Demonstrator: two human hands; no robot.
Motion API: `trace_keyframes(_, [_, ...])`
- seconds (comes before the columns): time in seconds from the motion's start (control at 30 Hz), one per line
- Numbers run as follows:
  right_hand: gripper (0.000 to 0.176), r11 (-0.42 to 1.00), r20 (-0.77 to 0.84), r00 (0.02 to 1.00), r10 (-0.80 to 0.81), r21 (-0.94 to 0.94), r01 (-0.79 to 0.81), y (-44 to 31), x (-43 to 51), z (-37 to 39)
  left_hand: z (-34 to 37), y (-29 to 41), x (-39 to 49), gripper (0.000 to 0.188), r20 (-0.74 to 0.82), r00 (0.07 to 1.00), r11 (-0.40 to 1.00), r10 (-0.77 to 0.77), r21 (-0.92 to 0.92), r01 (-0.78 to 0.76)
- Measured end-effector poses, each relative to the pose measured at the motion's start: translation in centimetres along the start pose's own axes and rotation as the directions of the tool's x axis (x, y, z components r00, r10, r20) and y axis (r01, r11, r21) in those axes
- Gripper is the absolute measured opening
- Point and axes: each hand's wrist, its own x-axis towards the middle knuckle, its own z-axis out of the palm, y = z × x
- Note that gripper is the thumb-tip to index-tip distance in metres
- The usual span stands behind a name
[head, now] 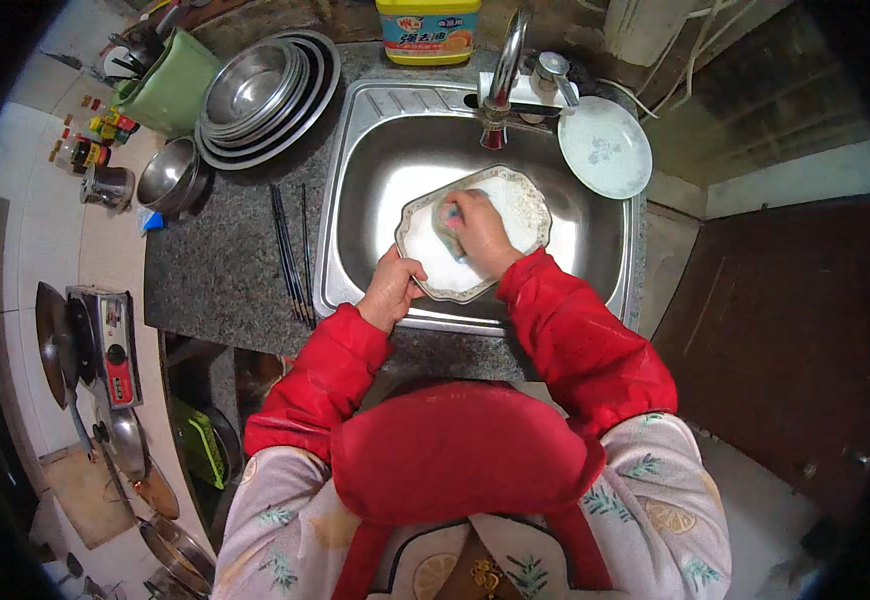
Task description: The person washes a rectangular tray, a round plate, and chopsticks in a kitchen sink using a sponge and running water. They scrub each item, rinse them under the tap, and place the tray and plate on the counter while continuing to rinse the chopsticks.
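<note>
Over the stainless steel sink, a white dish with a patterned, scalloped rim is tilted in my left hand, whose thumb lies on its lower left edge. My right hand presses a crumpled cloth or sponge against the inside of the dish; its exact kind cannot be told. Whitish foam or bits show on the dish's right side. Above the basin stands the chrome faucet. A round white plate rests on the sink's upper right corner.
Left of the sink, chopsticks lie on the granite counter. Farther back are stacked metal basins, metal bowls and a green container. A yellow detergent jug stands behind the sink. A portable gas stove is at far left.
</note>
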Motion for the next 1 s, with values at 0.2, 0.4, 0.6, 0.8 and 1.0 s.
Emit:
trace_keyframes(0.2, [0.024, 0.938, 0.232, 0.915, -0.331, 0.184, 0.293, -2.5, -1.1, 1.3, -0.2, -0.5, -0.4, 0.056, 0.008, 1.0, 0.999, 0.03, -0.044, -0.029])
trace_keyframes(0.4, [0.016, 0.975, -0.035, 0.996, -0.077, -0.21, 0.068, 5.1, 1.5, -0.6, -0.1, -0.1, -1.9, 0.052, -0.061, 0.996, 0.997, 0.071, 0.015, -0.07])
trace_keyframes(0.6, [0.031, 0.988, 0.147, 0.985, -0.09, -0.113, 0.107, -1.7, -0.4, 0.5, -1.2, 0.0, -1.3, 0.055, -0.078, 0.993, 0.994, 0.093, 0.067, -0.088])
trace_keyframes(0.8, [0.037, 0.952, 0.18, 0.941, -0.288, -0.055, 0.302, -3.8, -1.7, 1.7, -1.4, 1.1, -3.0, 0.061, 0.041, 0.996, 0.99, 0.079, -0.118, -0.074])
trace_keyframes(1.0, [0.029, 0.959, -0.064, 0.992, -0.104, -0.272, 0.083, 2.7, 0.6, -0.3, -2.6, 0.2, -4.3, 0.066, -0.066, 0.991, 0.987, 0.114, 0.12, -0.106])
